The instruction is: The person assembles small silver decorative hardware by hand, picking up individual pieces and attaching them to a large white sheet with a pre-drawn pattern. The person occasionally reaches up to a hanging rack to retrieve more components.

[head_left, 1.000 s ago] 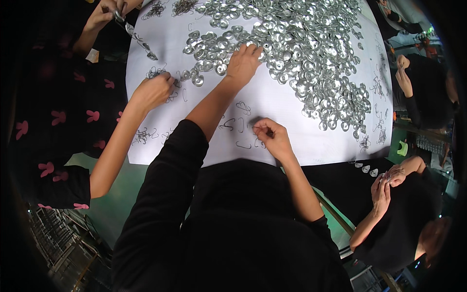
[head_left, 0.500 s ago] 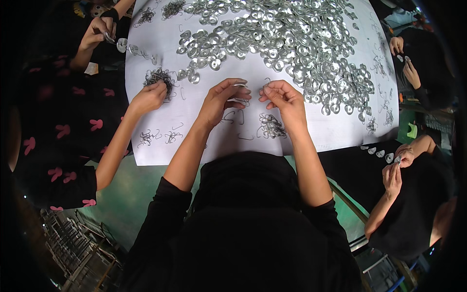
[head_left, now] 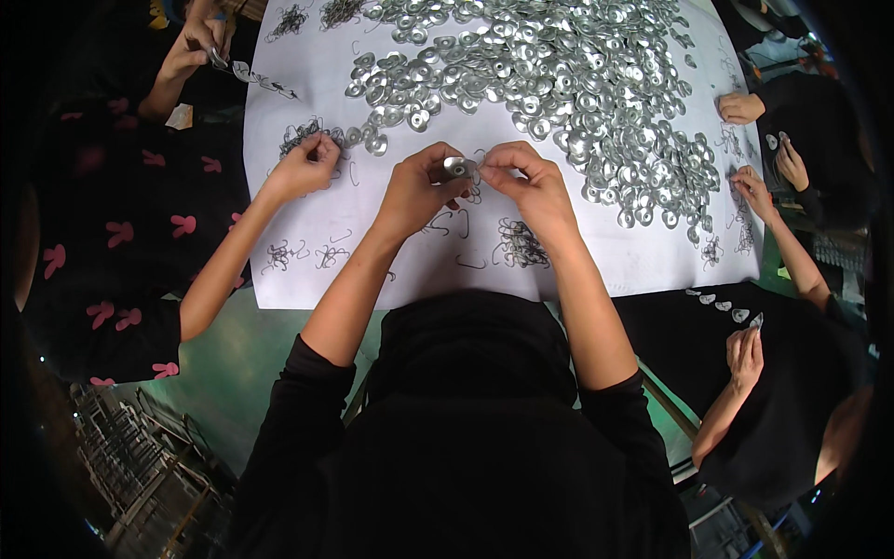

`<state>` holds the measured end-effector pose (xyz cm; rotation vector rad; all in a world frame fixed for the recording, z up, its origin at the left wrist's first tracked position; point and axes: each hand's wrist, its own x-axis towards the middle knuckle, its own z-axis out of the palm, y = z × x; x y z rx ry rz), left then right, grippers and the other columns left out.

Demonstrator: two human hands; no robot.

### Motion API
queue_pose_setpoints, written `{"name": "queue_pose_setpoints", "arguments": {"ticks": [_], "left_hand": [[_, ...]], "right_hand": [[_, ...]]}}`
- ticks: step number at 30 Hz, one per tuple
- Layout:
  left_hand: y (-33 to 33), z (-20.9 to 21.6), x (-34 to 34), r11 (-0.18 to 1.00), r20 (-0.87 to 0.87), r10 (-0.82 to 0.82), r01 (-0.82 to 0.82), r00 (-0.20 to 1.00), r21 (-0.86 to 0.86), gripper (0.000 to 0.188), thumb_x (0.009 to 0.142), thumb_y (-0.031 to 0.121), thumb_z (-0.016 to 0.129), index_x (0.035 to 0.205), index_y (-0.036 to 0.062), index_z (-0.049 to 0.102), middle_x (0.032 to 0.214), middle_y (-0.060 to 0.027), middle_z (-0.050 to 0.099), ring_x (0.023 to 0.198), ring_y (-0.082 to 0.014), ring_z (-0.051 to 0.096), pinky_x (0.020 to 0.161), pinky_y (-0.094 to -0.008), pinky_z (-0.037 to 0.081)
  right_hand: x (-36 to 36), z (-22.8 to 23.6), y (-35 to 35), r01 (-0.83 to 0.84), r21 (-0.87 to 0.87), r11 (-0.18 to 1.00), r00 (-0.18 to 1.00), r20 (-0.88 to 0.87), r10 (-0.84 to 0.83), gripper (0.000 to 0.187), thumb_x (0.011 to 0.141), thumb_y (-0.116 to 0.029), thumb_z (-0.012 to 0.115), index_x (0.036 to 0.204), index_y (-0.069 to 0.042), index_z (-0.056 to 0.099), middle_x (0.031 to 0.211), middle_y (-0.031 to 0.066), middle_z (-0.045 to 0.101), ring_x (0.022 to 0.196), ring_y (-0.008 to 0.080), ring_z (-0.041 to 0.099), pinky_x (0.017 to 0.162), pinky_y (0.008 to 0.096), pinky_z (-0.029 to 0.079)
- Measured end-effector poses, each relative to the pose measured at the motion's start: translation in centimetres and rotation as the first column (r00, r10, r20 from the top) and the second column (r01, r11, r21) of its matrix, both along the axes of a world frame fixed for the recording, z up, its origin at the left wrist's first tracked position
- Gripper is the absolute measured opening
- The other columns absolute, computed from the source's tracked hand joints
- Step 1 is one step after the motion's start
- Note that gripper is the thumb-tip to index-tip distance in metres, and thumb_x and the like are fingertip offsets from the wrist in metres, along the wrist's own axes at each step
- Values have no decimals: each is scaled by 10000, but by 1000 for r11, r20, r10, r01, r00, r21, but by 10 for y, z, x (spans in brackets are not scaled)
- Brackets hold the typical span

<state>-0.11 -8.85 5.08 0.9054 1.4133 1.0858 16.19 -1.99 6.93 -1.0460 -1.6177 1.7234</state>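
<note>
Over the white table sheet, my left hand (head_left: 417,194) pinches a shiny rounded metal disc (head_left: 455,167) with a hole in its middle. My right hand (head_left: 529,191) is closed right beside the disc, thumb and forefinger pressed together on a thin wire hook that is mostly hidden by the fingers. Between the hands, thin wire pieces (head_left: 476,193) show just below the disc; whether they hang from it I cannot tell. Loose wire hooks (head_left: 447,222) lie under my left hand. A small heap of wire hooks (head_left: 521,244) sits near my right wrist.
A big pile of metal discs (head_left: 559,74) spreads over the far and right parts of the white sheet (head_left: 307,224). At left, a co-worker's hand (head_left: 307,168) reaches into a hook heap (head_left: 296,138). More co-workers' hands (head_left: 745,354) handle discs at right.
My right hand has moved left with its wire hook, up to the disc. The disc in my left hand has turned to show its face. Co-workers' hands at both sides have shifted.
</note>
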Motion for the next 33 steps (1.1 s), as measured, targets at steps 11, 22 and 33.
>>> {"name": "queue_pose_setpoints", "arguments": {"ticks": [11, 22, 33], "left_hand": [[20, 18, 31, 990, -573, -128, 142, 810, -20, 651, 770, 31, 695, 1346, 95, 399, 863, -109, 663, 708, -218, 632, 679, -320, 518], [110, -56, -12, 930, -811, 218, 136, 543, 341, 325, 785, 122, 666, 1089, 20, 617, 937, -151, 648, 834, -285, 621, 759, -369, 501], [80, -17, -10, 988, -347, 151, -155, 926, 16, 200, 784, 185, 707, 890, 16, 709, 777, -62, 679, 692, -134, 605, 636, -247, 481]], "right_hand": [[0, -15, 5, 233, -51, 971, 972, 34, -231, 74, 809, -63, 677, 865, -20, 653, 858, 23, 605, 768, 97, 555, 696, 226, 433], [43, -43, 19, 403, 0, 915, 913, -63, -402, 72, 846, -84, 657, 894, -34, 638, 814, -11, 627, 772, 57, 535, 732, 203, 428], [20, -30, 1, 251, 266, 931, 961, 42, -272, 71, 772, -61, 688, 835, -38, 665, 923, 47, 557, 887, 183, 542, 796, 285, 425]]}}
